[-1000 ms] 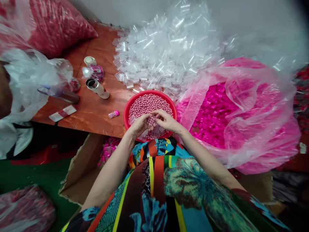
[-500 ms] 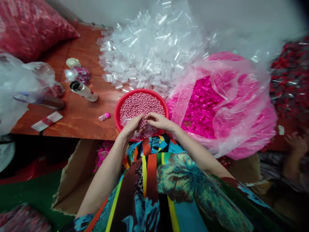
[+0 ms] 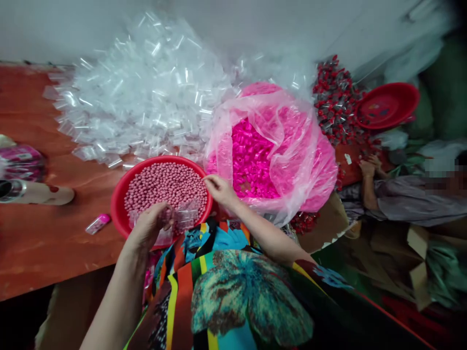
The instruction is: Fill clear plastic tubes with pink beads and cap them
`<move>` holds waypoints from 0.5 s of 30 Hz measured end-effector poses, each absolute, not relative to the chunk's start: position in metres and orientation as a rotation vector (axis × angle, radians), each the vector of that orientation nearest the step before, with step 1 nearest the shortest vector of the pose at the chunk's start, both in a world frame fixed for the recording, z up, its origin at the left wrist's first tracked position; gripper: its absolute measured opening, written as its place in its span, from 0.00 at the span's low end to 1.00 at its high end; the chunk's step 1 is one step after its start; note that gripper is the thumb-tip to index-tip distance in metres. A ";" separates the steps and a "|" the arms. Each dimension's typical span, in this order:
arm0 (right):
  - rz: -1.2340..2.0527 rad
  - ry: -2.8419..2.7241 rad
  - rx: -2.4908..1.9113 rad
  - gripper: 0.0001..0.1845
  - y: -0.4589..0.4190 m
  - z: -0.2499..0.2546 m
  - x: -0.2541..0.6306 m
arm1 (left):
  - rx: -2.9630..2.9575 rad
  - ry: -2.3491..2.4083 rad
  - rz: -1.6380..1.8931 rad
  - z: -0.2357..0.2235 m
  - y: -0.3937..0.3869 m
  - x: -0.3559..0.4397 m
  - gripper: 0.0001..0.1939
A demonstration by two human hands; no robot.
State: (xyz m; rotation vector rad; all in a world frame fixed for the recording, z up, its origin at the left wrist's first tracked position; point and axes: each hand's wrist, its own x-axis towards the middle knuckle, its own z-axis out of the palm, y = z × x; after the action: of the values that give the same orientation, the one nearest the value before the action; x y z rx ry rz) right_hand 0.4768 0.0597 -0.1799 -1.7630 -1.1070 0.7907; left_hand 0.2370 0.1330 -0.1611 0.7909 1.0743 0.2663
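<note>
1. Head view, left: a pink wrapped packet [image 3: 22,163] and, nearer, a pale flask [image 3: 44,193] with an open mouth are on the tabletop [image 3: 54,257].
2. A small pink-capped tube [image 3: 98,223] lies just left of the red basin [image 3: 119,201].
3. On the far side, a heap of clear plastic pieces [image 3: 142,97] spreads behind the basin.
4. Pink beads [image 3: 164,182] fill the basin, with a few clear tubes [image 3: 187,215] on them at the near side.
5. The left hand [image 3: 151,221] is over the basin's near edge, fingers partly curled; I cannot tell whether it holds anything.
6. The right hand [image 3: 220,190] is at the basin's right rim, fingertips drawn together; whether they grip something is unclear.
7. Right of it, an open plastic bag [image 3: 299,131] contains bright pink caps [image 3: 251,160].
8. Far right, red-and-clear pieces [image 3: 333,97] are piled beside a second red basin [image 3: 410,95]; nearer is another person's hand [image 3: 368,167].
</note>
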 end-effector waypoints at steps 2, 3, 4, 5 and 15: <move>0.568 -0.781 -2.011 0.13 0.045 -0.188 0.514 | 0.716 1.068 0.319 -0.159 0.134 0.238 0.16; 0.508 -0.689 -2.086 0.15 0.037 -0.193 0.534 | 0.689 1.068 0.343 -0.158 0.135 0.239 0.15; 0.470 -0.626 -2.148 0.14 0.029 -0.198 0.551 | 0.658 1.077 0.356 -0.156 0.134 0.241 0.15; 0.449 -0.581 -2.204 0.12 0.023 -0.203 0.567 | 0.635 1.084 0.360 -0.155 0.134 0.243 0.15; 0.534 -0.454 -2.340 0.06 0.015 -0.241 0.592 | 0.519 1.031 0.368 -0.128 0.119 0.274 0.13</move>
State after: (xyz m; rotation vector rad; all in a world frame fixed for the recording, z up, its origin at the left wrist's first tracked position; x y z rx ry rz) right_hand 0.5923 0.0154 -0.2412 -2.3397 -0.4537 0.5340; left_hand 0.2739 0.1189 -0.1277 0.5187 1.0309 0.3677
